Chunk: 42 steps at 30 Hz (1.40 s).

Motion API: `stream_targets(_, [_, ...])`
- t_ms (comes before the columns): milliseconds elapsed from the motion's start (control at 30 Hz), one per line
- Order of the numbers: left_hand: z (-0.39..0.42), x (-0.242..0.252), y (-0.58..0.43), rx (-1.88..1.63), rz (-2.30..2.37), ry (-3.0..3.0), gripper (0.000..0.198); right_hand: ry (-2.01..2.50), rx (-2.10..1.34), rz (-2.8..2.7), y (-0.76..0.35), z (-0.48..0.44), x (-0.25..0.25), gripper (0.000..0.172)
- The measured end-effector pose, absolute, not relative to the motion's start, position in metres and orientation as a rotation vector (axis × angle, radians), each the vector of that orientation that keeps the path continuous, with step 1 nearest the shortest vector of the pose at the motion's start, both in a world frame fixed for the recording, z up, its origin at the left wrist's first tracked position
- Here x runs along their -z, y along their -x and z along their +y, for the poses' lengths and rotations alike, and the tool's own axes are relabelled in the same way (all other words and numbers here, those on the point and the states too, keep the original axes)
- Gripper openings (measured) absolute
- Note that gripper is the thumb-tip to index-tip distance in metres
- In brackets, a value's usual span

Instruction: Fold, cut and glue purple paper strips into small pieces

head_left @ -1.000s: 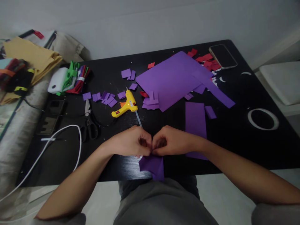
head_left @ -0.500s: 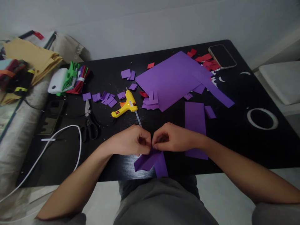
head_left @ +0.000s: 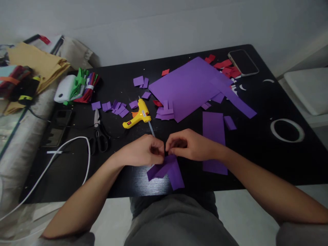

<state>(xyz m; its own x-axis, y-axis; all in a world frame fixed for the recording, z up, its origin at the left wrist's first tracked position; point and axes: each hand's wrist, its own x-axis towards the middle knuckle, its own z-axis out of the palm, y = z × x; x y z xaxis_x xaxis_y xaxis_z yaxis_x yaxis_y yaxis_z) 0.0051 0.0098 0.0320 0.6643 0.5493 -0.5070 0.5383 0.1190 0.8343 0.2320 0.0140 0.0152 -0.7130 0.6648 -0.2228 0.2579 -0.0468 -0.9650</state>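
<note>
Near the table's front edge, a creased purple paper piece [head_left: 175, 174] hangs below my fingertips, its strips fanning down and outward. My left hand [head_left: 146, 150] is closed, pinching its upper left edge. Close beside it, my right hand [head_left: 192, 145] has its thumb and fingertips curled together at the paper's upper edge. The fingers partly hide where they grip. Just beyond my left hand lies a yellow hot glue gun [head_left: 140, 114] with a clear glue stick. To my right is a flat purple paper rectangle [head_left: 214, 130], partly covered by my right forearm.
A large purple sheet [head_left: 189, 89] lies at the back, with red scraps [head_left: 230, 70] and a phone [head_left: 243, 62] beyond. Black-handled scissors [head_left: 101, 140], small folded purple pieces [head_left: 120, 109] and a white cable [head_left: 88, 160] are left; a tape roll [head_left: 287, 130] is right.
The purple paper in my hands has risen slightly away from the front edge. My right hand has lifted a little, with its fingertips shifting upward along the paper.
</note>
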Motion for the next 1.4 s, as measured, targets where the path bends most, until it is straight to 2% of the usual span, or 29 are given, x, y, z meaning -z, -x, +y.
stream_targets(300, [0.014,-0.027,-0.004,-0.129,0.989,-1.585,0.008,0.764,-1.547,-2.076,-0.236,0.014,-0.021,0.031])
stream_targets(367, [0.014,-0.026,-0.004,-0.2,1.045,-1.591,0.007,0.894,-1.431,-1.991,-0.234,0.015,-0.017,0.029])
stream_targets(433, [0.014,-0.025,-0.005,-0.311,1.109,-1.576,0.008,1.118,-1.284,-1.812,-0.232,0.017,-0.013,0.016])
stream_targets(467, [0.014,-0.024,-0.005,-0.373,1.141,-1.562,0.009,1.178,-1.282,-1.733,-0.23,0.018,-0.011,0.008])
stream_targets(500, [0.013,-0.024,-0.006,-0.437,1.164,-1.549,0.01,1.195,-1.337,-1.67,-0.229,0.02,-0.009,0.009])
stream_targets(667, [0.013,-0.019,-0.009,-0.568,1.231,-1.563,0.013,1.127,-1.576,-1.502,-0.226,0.022,-0.006,0.026])
stream_targets(1133, [0.014,-0.02,-0.006,-0.488,1.181,-1.704,0.018,1.187,-1.523,-1.54,-0.228,0.021,-0.008,0.019])
stream_targets(1400, [0.018,-0.02,-0.003,-0.554,1.104,-1.675,0.016,1.126,-1.53,-1.575,-0.23,0.022,-0.012,0.017])
